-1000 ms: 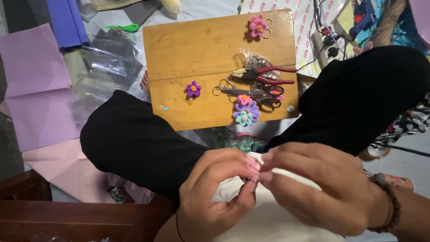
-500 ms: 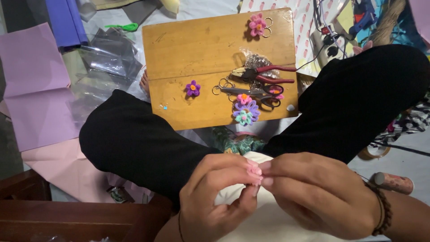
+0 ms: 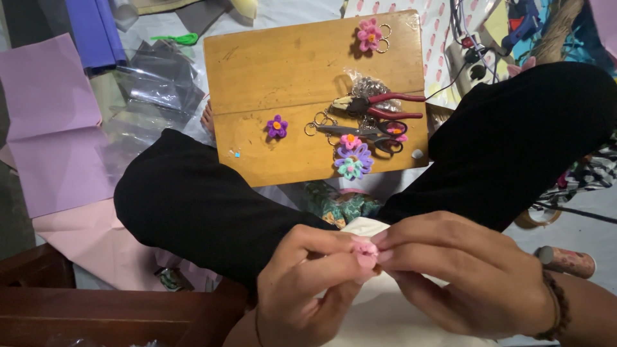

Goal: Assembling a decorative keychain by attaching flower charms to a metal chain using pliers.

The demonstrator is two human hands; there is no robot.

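My left hand and my right hand meet at the fingertips low in the head view. Together they pinch a small pink flower-shaped piece, most of it hidden by the fingers. A white cloth lies under both hands on my lap. My knees in black trousers spread to either side.
A wooden board lies ahead on the floor. On it are red-handled pliers, scissors, a purple flower, a pink flower keyring and stacked flowers. Purple paper and clear plastic bags lie left.
My hands have stayed pressed together over the white cloth, fingers shifting slightly around the pink piece. Nothing on the board has moved.
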